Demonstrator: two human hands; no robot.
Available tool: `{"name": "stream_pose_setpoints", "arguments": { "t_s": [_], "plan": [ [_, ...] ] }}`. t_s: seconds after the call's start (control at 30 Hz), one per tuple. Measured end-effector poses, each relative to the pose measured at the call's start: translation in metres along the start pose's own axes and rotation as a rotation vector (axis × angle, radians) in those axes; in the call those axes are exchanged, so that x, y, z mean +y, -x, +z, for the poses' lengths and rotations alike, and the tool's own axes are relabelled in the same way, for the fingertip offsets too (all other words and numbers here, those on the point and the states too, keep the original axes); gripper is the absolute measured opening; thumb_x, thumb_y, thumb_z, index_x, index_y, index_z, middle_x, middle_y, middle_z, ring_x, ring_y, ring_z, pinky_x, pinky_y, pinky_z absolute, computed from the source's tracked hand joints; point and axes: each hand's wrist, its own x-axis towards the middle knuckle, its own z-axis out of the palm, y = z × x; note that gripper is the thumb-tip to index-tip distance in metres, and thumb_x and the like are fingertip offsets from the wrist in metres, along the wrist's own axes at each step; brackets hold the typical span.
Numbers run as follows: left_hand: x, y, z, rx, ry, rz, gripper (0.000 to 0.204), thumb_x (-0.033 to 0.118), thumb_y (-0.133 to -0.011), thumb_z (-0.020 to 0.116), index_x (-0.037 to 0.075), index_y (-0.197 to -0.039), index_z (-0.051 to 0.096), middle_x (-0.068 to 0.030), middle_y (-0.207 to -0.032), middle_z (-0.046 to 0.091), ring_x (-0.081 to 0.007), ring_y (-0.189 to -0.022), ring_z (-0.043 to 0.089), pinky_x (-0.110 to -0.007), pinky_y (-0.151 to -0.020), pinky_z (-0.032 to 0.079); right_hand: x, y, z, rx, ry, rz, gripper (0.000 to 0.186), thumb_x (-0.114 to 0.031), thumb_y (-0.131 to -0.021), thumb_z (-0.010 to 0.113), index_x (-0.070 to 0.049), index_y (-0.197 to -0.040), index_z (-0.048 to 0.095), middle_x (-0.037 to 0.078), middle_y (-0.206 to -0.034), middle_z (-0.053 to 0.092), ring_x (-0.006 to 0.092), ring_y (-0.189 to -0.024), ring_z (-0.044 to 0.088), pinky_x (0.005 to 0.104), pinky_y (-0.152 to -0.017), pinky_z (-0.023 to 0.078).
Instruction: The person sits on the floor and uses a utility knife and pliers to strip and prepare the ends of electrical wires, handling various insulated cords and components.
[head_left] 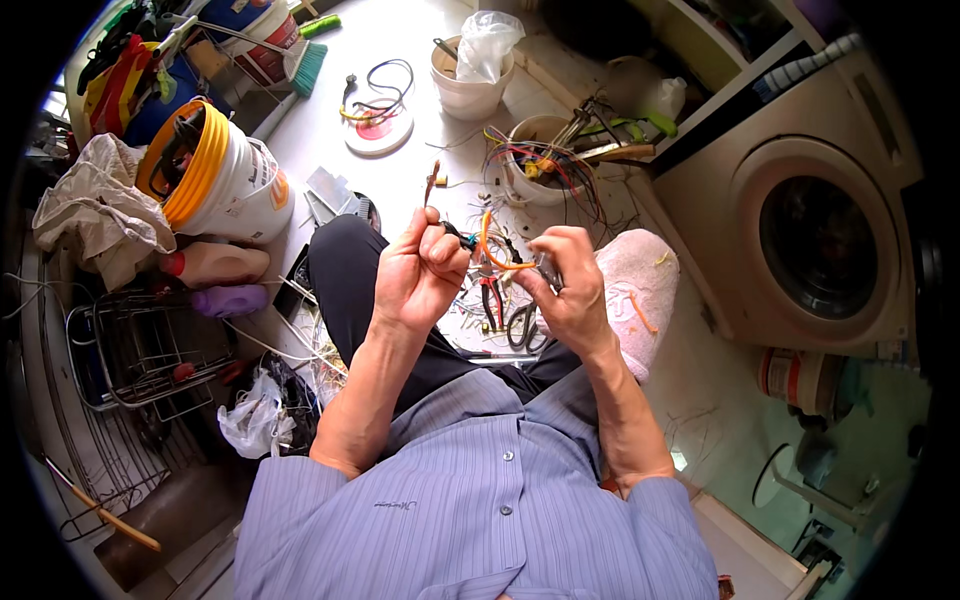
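My left hand [420, 275] is closed around a wire whose thin coppery end [433, 185] sticks up above the fingers. An orange cable [487, 245] loops between my hands. My right hand [565, 290] grips a grey object [548, 270], partly hidden by the fingers, where the cable meets it. Below and between them lie red-and-black handled pliers [491, 300], a black looped item [523, 325] and many cut wire scraps. A pink plush thing [640, 290] sits beside my right forearm, over my leg area.
Ahead stand a bucket of tools and wires [525, 190], a white bucket with a bag [457, 95] and a round lid with cable [370, 135]. At left are a yellow-rimmed bucket [245, 190], bottles [230, 300] and a wire rack [150, 340]; at right, a washing machine [750, 280].
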Motion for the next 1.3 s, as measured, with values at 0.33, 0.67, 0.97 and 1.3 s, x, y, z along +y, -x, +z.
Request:
{"name": "stream_pose_setpoints", "arguments": {
  "t_s": [0.33, 0.67, 0.97, 1.3],
  "plan": [
    [0.006, -0.012, -0.002, 0.133, -0.313, 0.011, 0.024, 0.022, -0.106, 0.048, 0.006, -0.089, 0.055, 0.0057, -0.052, 0.025, -0.0086, -0.043, 0.024, -0.026, -0.045, 0.02, 0.007, 0.028, 0.018, -0.268, -0.208, 0.175, 0.016, -0.011, -0.089, 0.069, -0.003, -0.079, 0.06, 0.012, -0.065, 0.051, 0.0249, -0.06, 0.054, 0.0366, -0.056, 0.042],
    [0.004, -0.019, 0.003, 0.05, -0.392, 0.04, 0.022, 0.02, -0.105, 0.051, 0.01, -0.085, 0.051, 0.0066, -0.054, 0.025, -0.007, -0.042, 0.021, -0.026, -0.042, 0.018, -0.003, 0.039, 0.018, -0.277, -0.889, 0.798, 0.027, -0.024, -0.098, 0.064, -0.001, -0.085, 0.069, -0.003, -0.055, 0.048, 0.006, -0.045, 0.04, 0.0238, -0.042, 0.029],
    [0.002, -0.006, 0.004, -0.277, -0.643, 0.117, 0.021, 0.026, -0.105, 0.05, 0.009, -0.101, 0.062, 0.004, -0.052, 0.034, -0.0114, -0.047, 0.037, -0.03, -0.06, 0.036, 0.003, 0.035, 0.011, -0.201, -0.949, 0.846, 0.027, -0.025, -0.099, 0.062, -0.001, -0.089, 0.068, -0.003, -0.055, 0.047, 0.0067, -0.043, 0.037, 0.0243, -0.041, 0.028],
    [-0.004, -0.004, -0.025, 0.026, -0.122, 0.051, 0.022, 0.026, -0.107, 0.047, 0.008, -0.096, 0.056, 0.0025, -0.06, 0.04, -0.0134, -0.062, 0.048, -0.033, -0.07, 0.047, 0.007, 0.031, 0.011, -0.061, -0.25, 0.385, 0.012, -0.001, -0.088, 0.07, -0.001, -0.096, 0.061, 0.003, -0.08, 0.064, 0.0097, -0.071, 0.059, 0.0249, -0.066, 0.049]
  ]
}}
